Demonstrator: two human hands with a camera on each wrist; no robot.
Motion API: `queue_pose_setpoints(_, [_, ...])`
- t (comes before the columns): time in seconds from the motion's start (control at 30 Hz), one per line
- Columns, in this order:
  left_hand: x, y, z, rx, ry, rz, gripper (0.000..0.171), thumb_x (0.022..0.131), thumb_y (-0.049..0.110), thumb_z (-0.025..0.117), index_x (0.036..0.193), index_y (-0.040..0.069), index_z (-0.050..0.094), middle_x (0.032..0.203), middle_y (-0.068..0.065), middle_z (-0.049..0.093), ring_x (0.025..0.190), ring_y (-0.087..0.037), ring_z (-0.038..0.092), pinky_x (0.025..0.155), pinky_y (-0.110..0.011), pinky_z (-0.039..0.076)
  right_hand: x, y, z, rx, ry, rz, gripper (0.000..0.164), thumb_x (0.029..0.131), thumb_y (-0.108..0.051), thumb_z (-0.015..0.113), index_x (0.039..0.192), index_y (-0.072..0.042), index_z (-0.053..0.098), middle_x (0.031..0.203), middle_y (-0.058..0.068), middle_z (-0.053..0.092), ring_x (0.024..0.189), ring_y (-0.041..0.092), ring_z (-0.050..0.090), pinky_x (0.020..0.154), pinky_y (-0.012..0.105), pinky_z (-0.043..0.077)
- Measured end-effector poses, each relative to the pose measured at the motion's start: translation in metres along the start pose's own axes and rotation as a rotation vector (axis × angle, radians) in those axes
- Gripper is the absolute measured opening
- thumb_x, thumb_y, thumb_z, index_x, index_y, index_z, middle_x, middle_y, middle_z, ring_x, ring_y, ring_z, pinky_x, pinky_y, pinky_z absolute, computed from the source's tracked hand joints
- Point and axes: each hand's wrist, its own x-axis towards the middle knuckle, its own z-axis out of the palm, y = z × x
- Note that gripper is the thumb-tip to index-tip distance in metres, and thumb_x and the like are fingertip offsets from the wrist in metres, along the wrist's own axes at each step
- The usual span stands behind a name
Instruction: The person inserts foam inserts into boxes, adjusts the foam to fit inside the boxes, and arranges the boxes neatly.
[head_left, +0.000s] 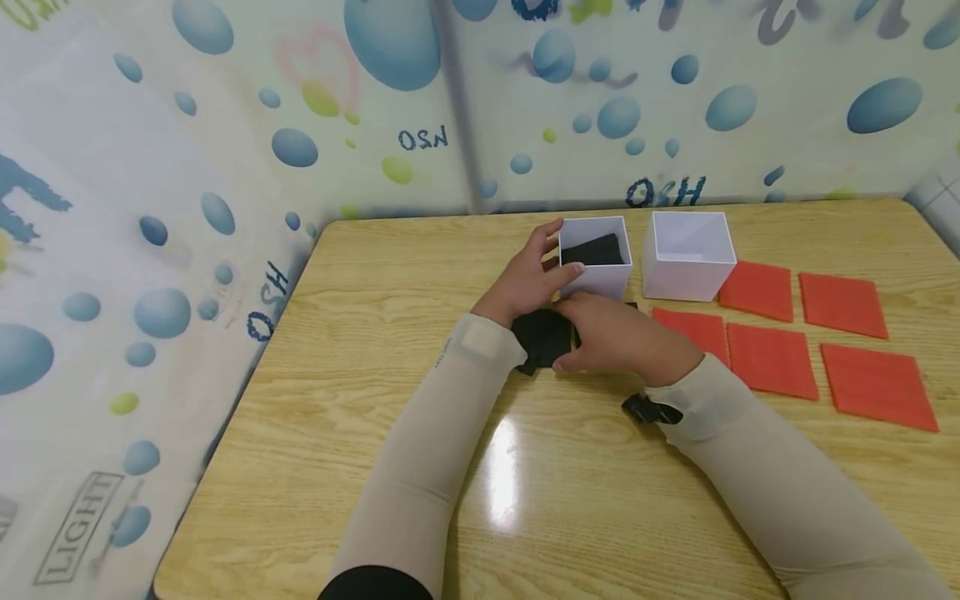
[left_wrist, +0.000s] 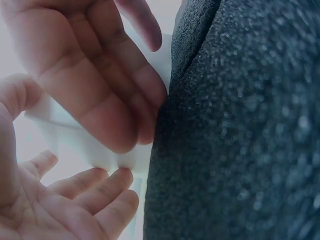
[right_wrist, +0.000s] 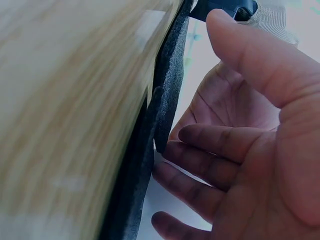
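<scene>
In the head view, my left hand (head_left: 528, 279) holds a white square box (head_left: 600, 283) at its left side, thumb over the front rim and fingers along the left wall. Folded black felt (head_left: 596, 250) lies inside that box. Just in front of it, my right hand (head_left: 618, 337) is over black felt pieces (head_left: 542, 337) on the table, which it partly hides. Seen from the right wrist, the fingertips (right_wrist: 187, 150) of that hand touch the edge of the black felt (right_wrist: 170, 95), with the thumb apart. Black felt (left_wrist: 240, 130) also fills the right of the left wrist view.
A second white box (head_left: 690, 258) stands to the right of the first. Several red felt squares (head_left: 772, 360) lie flat on the table's right side. A patterned curtain (head_left: 480, 133) hangs behind the wooden table (head_left: 360, 333) and at its left.
</scene>
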Motion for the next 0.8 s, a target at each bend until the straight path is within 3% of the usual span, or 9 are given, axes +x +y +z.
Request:
queue_pose_setpoints(0.23, [0.0,0.0003,-0.0005,-0.002,-0.006,-0.003,0.081,0.104,0.032,0.069,0.168,0.032,0.02,0.172,-0.003,0.029,0.154,-0.029,0.041,0.12,-0.046,0.042,0.0023,-0.001,0.0025,0.001,-0.015,-0.017,0.081,0.081,-0.032,0.093,0.147,-0.001,0.056,0.144,0.015,0.061,0.129,0.029,0.06,0.113,0.05,0.047])
queue_pose_setpoints(0.8, [-0.0004,0.0011,0.0012,-0.028,0.0,-0.01,0.08,0.104,0.029,0.069,0.168,0.033,0.02,0.172,-0.003,0.029,0.154,-0.028,0.041,0.119,-0.048,0.043,0.0019,-0.0039,0.0081,-0.13,-0.015,0.02,0.094,0.078,-0.039,0.094,0.151,0.0,0.052,0.148,0.02,0.056,0.131,0.036,0.059,0.111,0.054,0.049])
